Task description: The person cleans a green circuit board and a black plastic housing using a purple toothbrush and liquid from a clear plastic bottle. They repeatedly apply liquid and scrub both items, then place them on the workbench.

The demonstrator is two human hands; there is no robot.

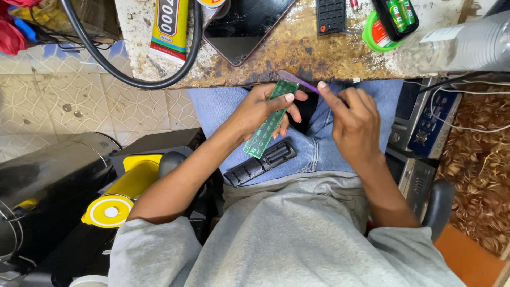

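Circuit board and purple tool, frame centre.
My left hand grips the green circuit board; my right hand pinches the purple tool.

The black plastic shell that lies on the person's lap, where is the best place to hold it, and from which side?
Probably across the middle of its long sides, coming from above. The black plastic shell lies flat and slanted on the blue jeans, with the upper end partly under the green circuit board in the left hand. The lower-left end is free, so approach there.
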